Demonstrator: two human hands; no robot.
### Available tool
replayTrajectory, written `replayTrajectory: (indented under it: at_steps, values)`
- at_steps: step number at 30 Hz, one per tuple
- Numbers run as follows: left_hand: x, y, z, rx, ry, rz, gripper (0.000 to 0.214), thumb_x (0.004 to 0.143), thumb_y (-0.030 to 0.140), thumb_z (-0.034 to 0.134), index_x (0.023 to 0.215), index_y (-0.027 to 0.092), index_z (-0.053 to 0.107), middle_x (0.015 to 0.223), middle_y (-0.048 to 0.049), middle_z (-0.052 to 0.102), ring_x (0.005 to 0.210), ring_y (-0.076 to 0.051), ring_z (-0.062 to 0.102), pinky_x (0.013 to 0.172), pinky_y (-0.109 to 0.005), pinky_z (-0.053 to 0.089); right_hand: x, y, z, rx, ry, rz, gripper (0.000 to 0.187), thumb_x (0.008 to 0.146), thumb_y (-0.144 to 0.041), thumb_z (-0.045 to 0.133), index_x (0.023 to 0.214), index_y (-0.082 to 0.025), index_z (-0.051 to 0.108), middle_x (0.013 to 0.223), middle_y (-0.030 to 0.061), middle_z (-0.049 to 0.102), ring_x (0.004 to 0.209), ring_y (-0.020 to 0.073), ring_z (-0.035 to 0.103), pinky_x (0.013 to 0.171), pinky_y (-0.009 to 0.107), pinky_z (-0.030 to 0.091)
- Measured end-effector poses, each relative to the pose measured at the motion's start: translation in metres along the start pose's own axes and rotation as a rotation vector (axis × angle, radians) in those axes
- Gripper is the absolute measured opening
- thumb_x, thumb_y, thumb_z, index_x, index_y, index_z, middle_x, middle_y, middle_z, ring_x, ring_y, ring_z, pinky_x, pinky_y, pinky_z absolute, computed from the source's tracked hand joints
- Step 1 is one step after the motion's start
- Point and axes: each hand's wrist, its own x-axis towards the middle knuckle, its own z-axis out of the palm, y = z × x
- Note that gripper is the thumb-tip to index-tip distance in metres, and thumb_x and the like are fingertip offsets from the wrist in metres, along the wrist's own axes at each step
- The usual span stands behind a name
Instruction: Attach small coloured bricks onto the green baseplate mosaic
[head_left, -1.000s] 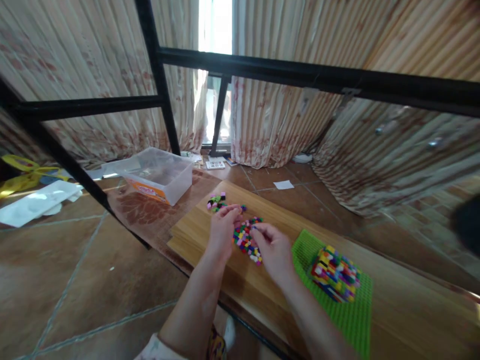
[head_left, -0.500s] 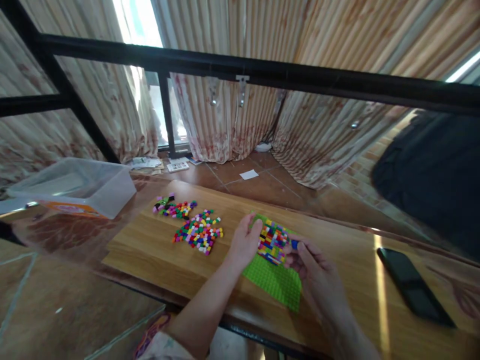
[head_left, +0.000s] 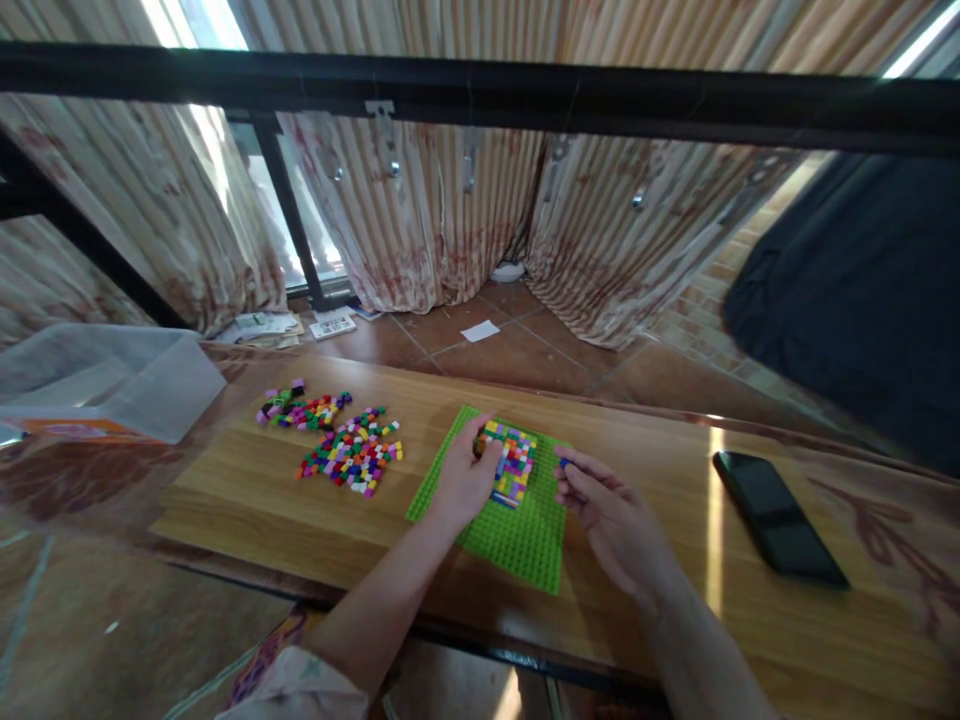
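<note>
A square block of multicoloured toy bricks (head_left: 516, 468) lies on a green studded baseplate (head_left: 517, 545). At the block's left edge is my left hand (head_left: 465, 480), with its thumb and fingers curved around the upper left corner and covering part of it. To the right of the block, by the baseplate's right edge, my right hand (head_left: 611, 510) pinches a small dark blue brick (head_left: 564, 463) between thumb and fingertips. Loose small bricks (head_left: 352, 450) in many colours lie in a spread-out pile to the left of the baseplate.
A clear plastic bin (head_left: 172, 390) with an orange label stands at the far left. On the right lies a black phone (head_left: 776, 520). A dark metal rail (head_left: 480, 95) crosses beyond the wooden board (head_left: 247, 500), with curtains behind it.
The brick block and baseplate, tilted between both hands before, now lie flatter. My right hand has drawn back from the block with the blue brick. The camera view has shifted to the right.
</note>
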Motion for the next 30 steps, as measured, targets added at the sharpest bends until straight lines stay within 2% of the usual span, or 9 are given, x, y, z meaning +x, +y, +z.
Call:
replayTrajectory:
  at_steps: [3,7,12,17,20,30]
  values:
    - [-0.006,0.003,0.005,0.045,0.057,-0.007,0.040,0.085,0.027,0.055,0.124,0.019,0.058,0.114,-0.0088,0.065,0.107,-0.022,0.058,0.100,-0.038,0.042,0.001,0.002,-0.003,-0.105,0.045,-0.044,0.043,0.061,-0.044,0.081,0.094,-0.019,0.072,0.073,0.0011,0.066,0.060,0.0109,0.054,0.058,0.026,0.047]
    - [-0.019,0.008,0.011,0.118,0.113,-0.028,0.042,0.087,0.031,0.052,0.127,0.017,0.054,0.122,-0.0112,0.061,0.114,-0.023,0.055,0.102,-0.039,0.040,0.001,0.006,-0.003,-0.296,0.041,-0.154,0.046,0.069,-0.052,0.073,0.099,-0.018,0.066,0.072,0.0016,0.067,0.059,0.0124,0.056,0.056,0.027,0.047]
    - [-0.035,0.014,0.017,0.171,0.162,-0.013,0.043,0.090,0.031,0.048,0.130,0.016,0.050,0.130,-0.0128,0.056,0.121,-0.023,0.050,0.106,-0.039,0.036,-0.002,0.007,-0.001,-0.454,0.011,-0.219,0.035,0.079,-0.052,0.064,0.091,-0.019,0.064,0.075,0.0042,0.069,0.064,0.0152,0.061,0.062,0.031,0.051]
    - [-0.036,0.018,0.017,0.130,0.166,-0.053,0.040,0.090,0.030,0.047,0.127,0.017,0.053,0.130,-0.0118,0.056,0.121,-0.023,0.051,0.106,-0.038,0.036,-0.004,0.006,-0.002,-0.576,-0.006,-0.330,0.023,0.078,-0.043,0.067,0.085,-0.023,0.074,0.082,0.0042,0.070,0.078,0.0183,0.063,0.073,0.033,0.049]
    - [-0.035,0.019,0.015,0.093,0.176,-0.079,0.037,0.089,0.030,0.048,0.123,0.018,0.056,0.127,-0.0111,0.059,0.120,-0.023,0.052,0.106,-0.039,0.036,-0.003,0.008,0.000,-0.548,-0.022,-0.367,0.016,0.073,-0.039,0.072,0.080,-0.026,0.076,0.088,0.0041,0.070,0.084,0.0196,0.063,0.076,0.034,0.049]
    - [-0.033,0.018,0.014,0.084,0.150,-0.084,0.036,0.089,0.029,0.049,0.122,0.018,0.057,0.126,-0.0109,0.060,0.119,-0.023,0.053,0.106,-0.040,0.036,0.003,0.019,0.007,-0.351,0.042,-0.204,0.016,0.059,-0.034,0.081,0.070,-0.024,0.076,0.074,0.0018,0.071,0.071,0.0163,0.061,0.067,0.030,0.049]
